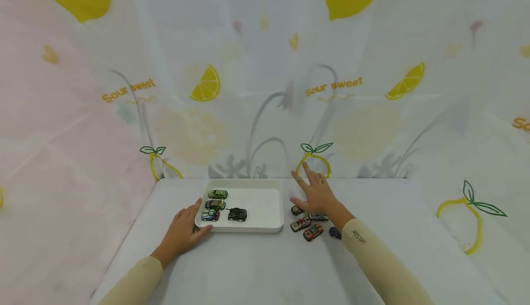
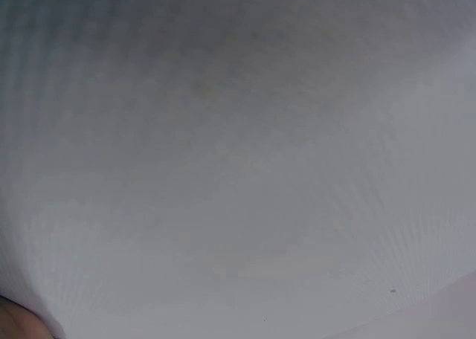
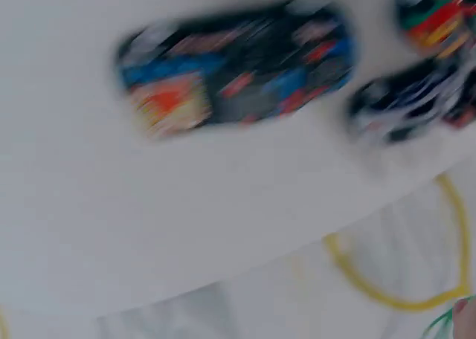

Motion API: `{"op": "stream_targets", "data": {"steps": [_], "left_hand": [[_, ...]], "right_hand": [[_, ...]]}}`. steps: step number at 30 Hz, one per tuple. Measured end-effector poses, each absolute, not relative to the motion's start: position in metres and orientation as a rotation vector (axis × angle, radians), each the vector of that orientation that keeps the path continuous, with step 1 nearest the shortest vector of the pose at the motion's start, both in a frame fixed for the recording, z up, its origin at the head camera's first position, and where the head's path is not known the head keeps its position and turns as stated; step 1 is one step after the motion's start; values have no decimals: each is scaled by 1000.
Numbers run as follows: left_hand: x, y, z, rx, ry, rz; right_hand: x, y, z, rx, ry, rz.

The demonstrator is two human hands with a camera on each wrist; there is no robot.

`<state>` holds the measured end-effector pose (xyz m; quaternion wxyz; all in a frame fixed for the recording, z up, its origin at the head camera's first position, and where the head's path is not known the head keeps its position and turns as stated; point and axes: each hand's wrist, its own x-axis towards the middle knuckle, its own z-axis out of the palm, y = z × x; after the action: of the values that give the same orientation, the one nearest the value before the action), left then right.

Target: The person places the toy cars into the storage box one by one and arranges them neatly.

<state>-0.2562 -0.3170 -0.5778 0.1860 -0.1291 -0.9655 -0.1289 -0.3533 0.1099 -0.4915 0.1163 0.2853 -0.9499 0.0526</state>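
My left hand [image 1: 182, 232] rests at the near left corner of a white tray [image 1: 265, 227], fingers along its left side and thumb at the front rim. In the tray sit a bright green toy car [image 1: 217, 194], a green-and-red toy car [image 1: 215, 204], a white, blue and green toy car [image 1: 210, 215] and a black toy vehicle [image 1: 237, 214]. My right hand [image 1: 319, 194] spreads its fingers above the loose cars right of the tray, holding nothing. Below it lie a white-and-red car [image 1: 300, 224], a red car [image 1: 313, 232] and a small dark car [image 1: 296, 210].
A grey car [image 1: 319, 217] lies partly under the right hand in the head view. A blue car [image 1: 335, 233], partly hidden by the right wrist, appears large and blurred in the right wrist view [image 3: 245, 68]. Behind the white table [image 1: 248, 268] hangs a lemon-print cloth [image 1: 256, 66].
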Motion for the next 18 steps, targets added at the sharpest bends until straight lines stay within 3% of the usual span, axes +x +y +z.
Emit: {"op": "stream_targets", "data": {"steps": [8, 18], "left_hand": [[-257, -320, -575, -354, -2710, -382], [-259, -317, -577, -362, -2719, -398]], "right_hand": [[-371, 157, -490, 575, -2862, 165], [-368, 204, -491, 404, -2890, 176]]}}
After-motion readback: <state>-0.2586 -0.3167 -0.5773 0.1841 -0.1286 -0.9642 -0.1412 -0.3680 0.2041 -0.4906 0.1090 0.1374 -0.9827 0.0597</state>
